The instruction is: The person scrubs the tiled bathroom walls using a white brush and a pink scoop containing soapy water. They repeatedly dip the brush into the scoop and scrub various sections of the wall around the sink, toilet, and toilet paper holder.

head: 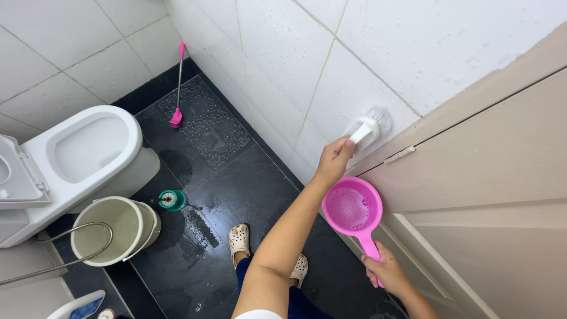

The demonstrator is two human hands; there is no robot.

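Right hand (387,272), nearest the lens, is closing fully around the handle of a pink scoop (352,208), bowl facing up with soapy water, long axis running from hand toward the wall. Left hand (333,159) is gripping a white scrub brush (369,127), bristles pressing against the white tiled wall (295,65) beside the beige door (490,195), handle pointing back down toward the hand. Dark floor (236,183) is lying wet; a toilet (82,153) and bucket (118,227) are standing at its left edge.
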